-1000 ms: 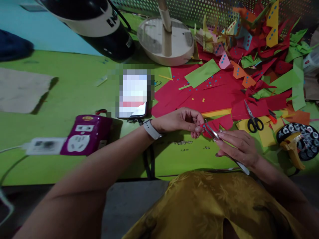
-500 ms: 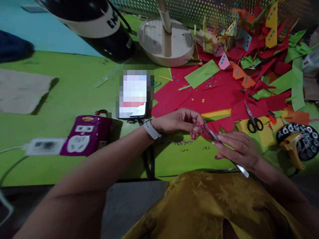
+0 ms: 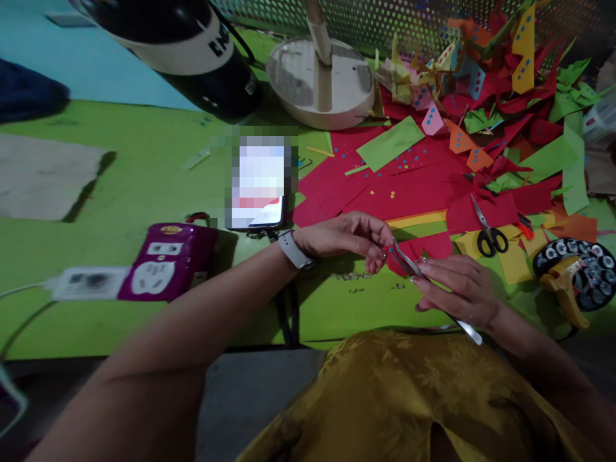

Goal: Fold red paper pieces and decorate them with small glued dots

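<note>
Red paper (image 3: pixel 395 262), seemingly pinched in the left hand (image 3: pixel 353 237), meets metal tweezers (image 3: pixel 469 332) pinched in the right hand (image 3: pixel 455 289).
Dotted paper cutouts (image 3: pixel 434 120) on the desk (image 3: pixel 346 314) look finished; blue dots (image 3: pixel 366 176) lie loose.

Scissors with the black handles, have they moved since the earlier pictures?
No. The scissors lie in the same place and at the same angle, judged against the yellow paper beside their handles.
</note>
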A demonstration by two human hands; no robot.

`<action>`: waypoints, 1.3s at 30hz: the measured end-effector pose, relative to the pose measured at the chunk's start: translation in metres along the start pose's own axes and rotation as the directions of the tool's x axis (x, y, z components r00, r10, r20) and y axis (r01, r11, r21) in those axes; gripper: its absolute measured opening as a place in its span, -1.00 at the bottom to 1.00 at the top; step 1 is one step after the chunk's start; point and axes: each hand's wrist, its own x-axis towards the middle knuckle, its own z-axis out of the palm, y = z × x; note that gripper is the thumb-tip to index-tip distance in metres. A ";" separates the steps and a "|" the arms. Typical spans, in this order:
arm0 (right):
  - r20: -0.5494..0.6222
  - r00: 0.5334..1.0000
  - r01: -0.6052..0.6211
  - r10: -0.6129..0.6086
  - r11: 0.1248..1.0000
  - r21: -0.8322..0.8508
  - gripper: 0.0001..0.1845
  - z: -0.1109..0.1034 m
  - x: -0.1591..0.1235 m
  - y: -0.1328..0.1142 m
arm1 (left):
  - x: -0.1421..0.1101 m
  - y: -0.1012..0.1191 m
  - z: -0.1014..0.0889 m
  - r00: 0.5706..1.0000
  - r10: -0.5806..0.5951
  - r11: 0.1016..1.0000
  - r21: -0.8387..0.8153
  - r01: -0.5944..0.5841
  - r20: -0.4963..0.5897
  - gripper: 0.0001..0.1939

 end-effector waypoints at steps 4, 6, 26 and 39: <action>-0.013 1.000 0.000 0.001 0.999 0.034 -0.82 0.001 0.002 0.000 | 0.000 0.000 -0.001 1.000 -0.014 1.000 -0.003 0.014 0.005 -0.69; -0.025 1.000 -0.005 0.006 0.999 0.043 -0.83 0.001 0.004 0.000 | 0.000 0.000 -0.001 1.000 -0.019 1.000 -0.009 0.019 0.005 -0.68; -0.029 0.999 0.026 -0.023 0.993 0.115 -0.64 0.003 -0.005 0.000 | -0.001 -0.003 -0.003 1.000 0.016 1.000 -0.025 -0.016 -0.018 -0.72; -0.061 0.998 0.034 -0.030 0.998 0.061 -0.80 0.002 0.003 -0.001 | 0.000 -0.001 -0.003 1.000 0.007 1.000 -0.028 -0.008 -0.018 -0.70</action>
